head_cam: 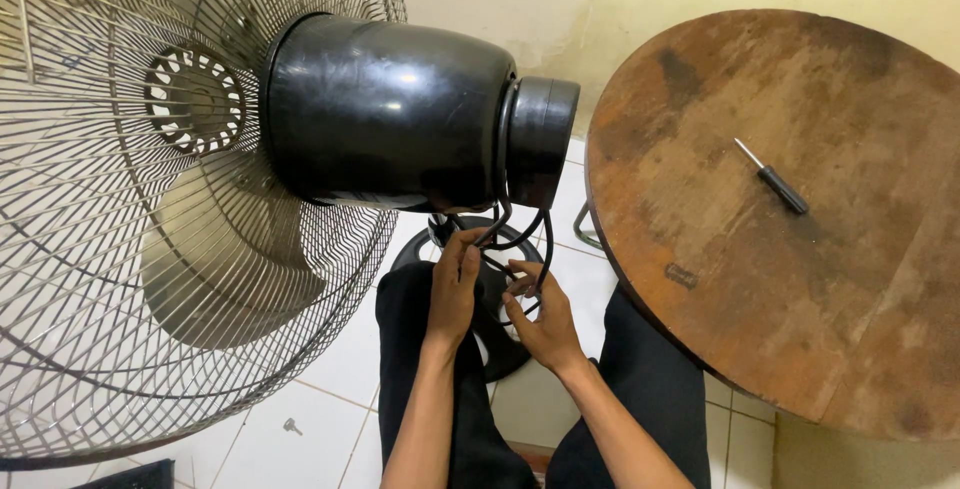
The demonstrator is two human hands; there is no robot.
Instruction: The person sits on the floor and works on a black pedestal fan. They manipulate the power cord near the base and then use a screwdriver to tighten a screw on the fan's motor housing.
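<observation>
A yellow wall with chipped paint and a white tiled floor (330, 369) are seen behind everything. A big fan (200, 199) is tipped over, with its black motor (390, 114) just above the fingers. Black wires (520, 249) hang down from under the motor, right at the fingertips.

The left hand (455, 294) is reached up, and its fingers (468, 249) are closed around a wire where it comes out under the motor. The right hand (545, 319) is just beside it, a bit lower, and its fingers (525, 284) are curled on a loop of wire. The round black base (500, 339) is seen behind both hands.

The wires look thin, soft and bendy, so they are best held gently and close to the ends. They could be hurt by a hard pull. The motor looks heavy, hard and smooth, so it may be slippery. The wire cage looks light but easy to bend.

Far to the right of the fingers, a small screwdriver (772, 177) is left on a round wooden tabletop (800, 329). A tiny screw (291, 426) lies on the floor, well to the left of the arms.
</observation>
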